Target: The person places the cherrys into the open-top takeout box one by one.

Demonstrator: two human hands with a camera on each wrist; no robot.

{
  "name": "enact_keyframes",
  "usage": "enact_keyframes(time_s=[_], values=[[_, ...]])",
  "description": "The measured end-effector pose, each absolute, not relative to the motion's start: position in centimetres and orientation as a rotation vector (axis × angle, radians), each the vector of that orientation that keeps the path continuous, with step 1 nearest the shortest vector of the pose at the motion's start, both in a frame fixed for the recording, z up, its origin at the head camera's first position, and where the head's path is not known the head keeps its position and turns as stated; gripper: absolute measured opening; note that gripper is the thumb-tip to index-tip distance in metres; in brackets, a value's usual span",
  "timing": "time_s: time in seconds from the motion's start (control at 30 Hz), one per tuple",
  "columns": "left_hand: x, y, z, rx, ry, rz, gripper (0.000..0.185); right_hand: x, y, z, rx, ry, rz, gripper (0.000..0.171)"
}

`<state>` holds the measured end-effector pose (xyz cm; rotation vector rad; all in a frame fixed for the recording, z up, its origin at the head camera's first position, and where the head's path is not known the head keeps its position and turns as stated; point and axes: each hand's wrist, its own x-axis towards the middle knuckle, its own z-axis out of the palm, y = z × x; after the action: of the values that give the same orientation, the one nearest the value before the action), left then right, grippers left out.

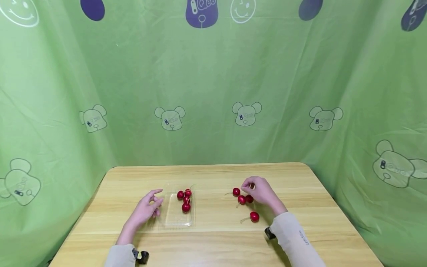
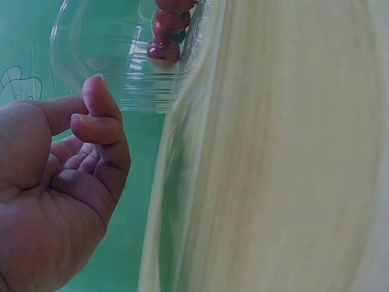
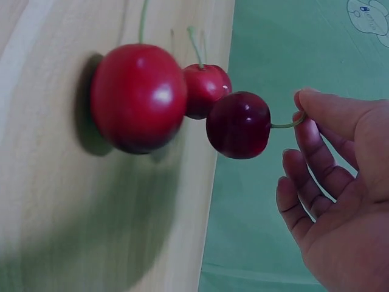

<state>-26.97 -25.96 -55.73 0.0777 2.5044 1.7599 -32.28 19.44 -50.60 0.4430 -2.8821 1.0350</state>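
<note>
My right hand (image 1: 261, 191) pinches the green stem of a dark red cherry (image 3: 237, 125) between thumb and index fingertip, its other fingers loosely bent. Beside that cherry are other red cherries (image 1: 236, 192) with stems, and a larger-looking one (image 3: 140, 98) lies nearest the right wrist camera. A clear plastic container (image 1: 173, 221) stands on the left half of the table, with several cherries (image 1: 186, 207) inside along its right side. Just left of the container, my left hand (image 1: 145, 209) hangs with relaxed fingers, holding nothing.
The light wooden table (image 1: 213, 244) has rounded far corners. Green curtains (image 1: 207, 144) printed with bear heads hang behind it and along both sides. One cherry (image 1: 254, 217) lies apart from the others, toward the near side.
</note>
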Motion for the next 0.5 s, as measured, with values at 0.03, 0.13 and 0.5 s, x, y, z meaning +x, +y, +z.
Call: enact_keyframes(time_s=[0.03, 0.13, 0.5], values=[[-26.98, -25.96, -55.71, 0.079, 2.504, 1.763, 0.051, -32.26, 19.44, -50.48, 0.448, -2.874, 1.044, 0.005], [-26.98, -25.95, -55.68, 0.082, 2.508, 1.764, 0.05, -32.22, 19.4, -50.19, 0.453, -2.867, 1.056, 0.005], [-26.84, -25.76, -55.64, 0.075, 2.518, 1.756, 0.051, -31.94, 19.02, -49.54, 0.455, -2.856, 1.072, 0.005]])
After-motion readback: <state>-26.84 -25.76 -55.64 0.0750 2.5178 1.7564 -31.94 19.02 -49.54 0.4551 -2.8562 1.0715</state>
